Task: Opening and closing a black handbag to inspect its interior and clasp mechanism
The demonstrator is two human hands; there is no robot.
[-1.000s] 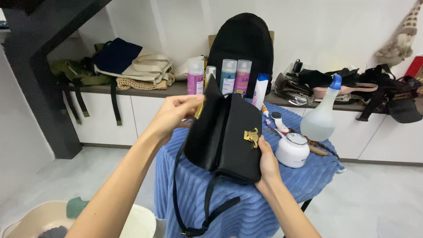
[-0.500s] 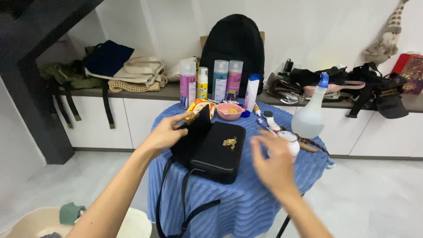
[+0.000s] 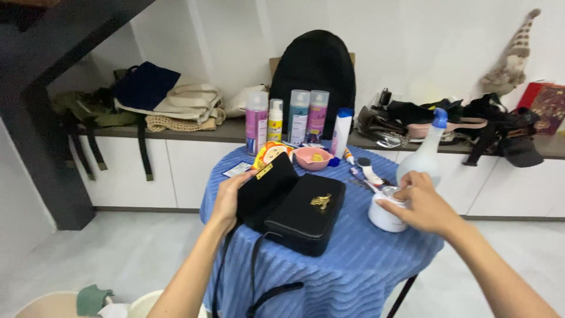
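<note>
Head view looks down on a round bench (image 3: 353,271) draped in a blue ribbed cloth. Going left to right: the left hand (image 3: 231,197) rests against the raised flap of a black handbag (image 3: 303,215), fingers spread flat along its left edge and thumb behind, so its grip is a light steadying hold and not a clamp. The handbag lies on the near left part of the bench, gold clasp facing up, its strap (image 3: 259,282) hanging over the near edge. Just beyond it, toward the far side, stand a pink bowl (image 3: 313,158) and a row of spray cans (image 3: 288,121), with a black backpack (image 3: 315,73) upright behind them on a far shelf. To the right, the right hand (image 3: 419,203) is curled over the top of a small white jar (image 3: 385,215), fingers closed around its lid; a clear spray bottle with a blue nozzle (image 3: 425,156) stands just behind.

As a judgement, the work is at an early stage: the bag is laid out and opened, the jar gripped but its lid seemingly still on, and nothing yet applied to the bag.
</note>
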